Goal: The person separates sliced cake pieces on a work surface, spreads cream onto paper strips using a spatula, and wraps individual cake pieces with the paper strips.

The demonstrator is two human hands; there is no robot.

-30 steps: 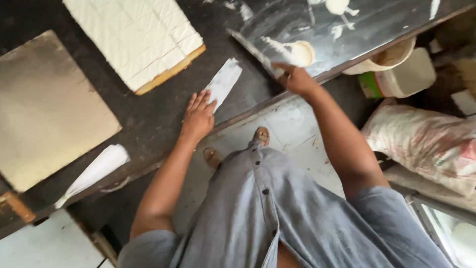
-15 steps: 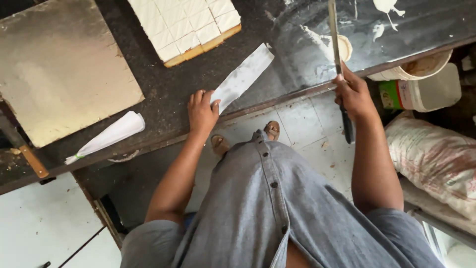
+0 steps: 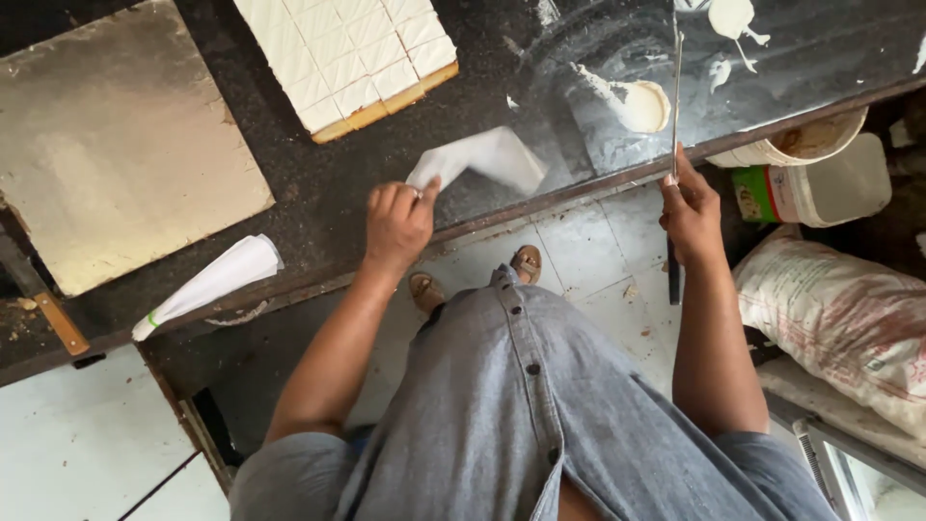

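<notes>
While working just below the iced cake (image 3: 347, 58), already cut into squares, leaving alone the gold board (image 3: 116, 145) lying flat to the cake's left and the white piping bag (image 3: 207, 285) lying below-left of the cake.

Pinching a white sheet (image 3: 482, 159) with the left hand (image 3: 395, 227), straight below the cake: curling the fingers, closing thumb and fingertips on the sheet's near corner, letting the rest lift off the dark counter (image 3: 318, 207) at the cake's lower right.

Gripping a long knife (image 3: 675, 96) in the right hand (image 3: 693, 212), well right of the cake: wrapping fully round the handle, pointing the thin blade away over the counter. Cannot tell if carrying cream on the blade.

Judging the step as sheet meeting blade for a wipe. For doing it well:
- taking more sheet into the pinch, since holding one corner only is giving poor control
- folding over the spine, wiping handle to tip, fingers off the edge
- steering clear of the cream blob (image 3: 641, 104) between cake and knife
- swinging the tip away from the cake, not across its squares

Ignoring the white tub (image 3: 839, 188) and sack (image 3: 839, 318) far right of the cake, below counter level.
</notes>
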